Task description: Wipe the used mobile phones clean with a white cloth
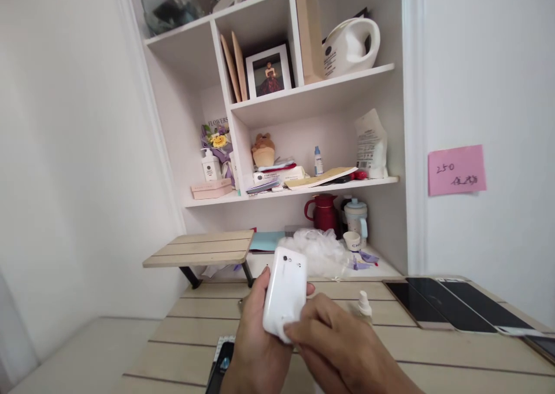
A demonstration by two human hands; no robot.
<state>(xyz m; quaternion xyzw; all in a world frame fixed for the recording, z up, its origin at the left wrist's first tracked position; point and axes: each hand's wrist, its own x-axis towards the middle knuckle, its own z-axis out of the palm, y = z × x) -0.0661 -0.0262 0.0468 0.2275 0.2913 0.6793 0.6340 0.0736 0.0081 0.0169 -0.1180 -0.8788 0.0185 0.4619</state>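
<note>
A white smartphone (286, 284) is in my left hand (255, 336), tilted upright with its back and camera toward me. The fingers of that hand wrap round its left edge and behind it. My right hand (333, 336) is closed in a pinch against the phone's lower back. Something small and whitish shows at those fingertips, too unclear to name. A small white bottle (364, 305) stands on the slatted wooden table to the right of the phone. Partly hidden beside my left wrist lies a dark object (219, 365) on the table.
Several phones (451, 304) lie side by side at the table's right. A small raised wooden stand (203, 249) is at the back left. Behind the table are crumpled clear plastic (318, 249), a red jug (325, 213), a light-blue cup (356, 214) and white shelves (312, 102).
</note>
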